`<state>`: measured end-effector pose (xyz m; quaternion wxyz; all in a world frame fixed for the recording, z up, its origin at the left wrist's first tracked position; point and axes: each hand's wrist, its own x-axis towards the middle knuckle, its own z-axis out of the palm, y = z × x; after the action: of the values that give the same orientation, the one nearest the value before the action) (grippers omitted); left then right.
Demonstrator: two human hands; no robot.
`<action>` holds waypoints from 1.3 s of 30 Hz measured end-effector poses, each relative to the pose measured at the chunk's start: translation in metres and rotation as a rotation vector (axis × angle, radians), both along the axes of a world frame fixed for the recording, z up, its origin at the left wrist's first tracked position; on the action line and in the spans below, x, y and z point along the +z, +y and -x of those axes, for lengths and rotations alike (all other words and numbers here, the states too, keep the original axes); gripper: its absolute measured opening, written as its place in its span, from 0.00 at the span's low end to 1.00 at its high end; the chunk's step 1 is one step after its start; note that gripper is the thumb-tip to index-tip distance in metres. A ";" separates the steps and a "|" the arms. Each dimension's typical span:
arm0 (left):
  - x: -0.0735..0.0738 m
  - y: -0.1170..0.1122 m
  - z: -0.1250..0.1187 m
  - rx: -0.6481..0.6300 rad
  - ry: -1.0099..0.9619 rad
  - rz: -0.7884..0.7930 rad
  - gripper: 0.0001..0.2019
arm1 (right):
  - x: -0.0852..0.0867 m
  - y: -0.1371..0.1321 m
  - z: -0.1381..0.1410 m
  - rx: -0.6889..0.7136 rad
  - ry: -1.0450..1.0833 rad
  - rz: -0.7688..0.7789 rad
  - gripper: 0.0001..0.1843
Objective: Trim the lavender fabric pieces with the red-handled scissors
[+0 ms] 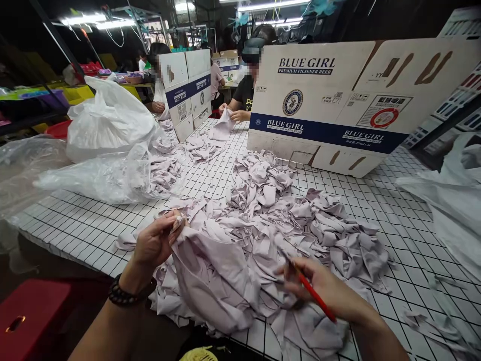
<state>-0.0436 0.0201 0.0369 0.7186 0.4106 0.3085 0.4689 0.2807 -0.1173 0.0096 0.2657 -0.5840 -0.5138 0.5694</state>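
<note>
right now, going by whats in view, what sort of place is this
Probably a garment or textile workshop: pale fabric pieces heaped on a grid-patterned table, a red-handled tool in the right hand, and a co-worker opposite handling similar cloth.

Dim workroom under fluorescent tubes [274, 6].
A white table [75, 215] with black grid lines fills the middle; at lower left stands a red stool [33, 311], a dark pole [56, 38] slants at upper left.
</note>
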 end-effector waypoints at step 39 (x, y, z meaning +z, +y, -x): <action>-0.052 -0.102 -0.085 -0.233 0.255 0.137 0.24 | -0.028 -0.006 0.105 -0.254 0.319 -0.021 0.24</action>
<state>0.0417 -0.0822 -0.0150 0.7493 0.4497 0.3788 0.3046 0.1755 -0.1229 -0.0187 0.4196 -0.5439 -0.3934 0.6111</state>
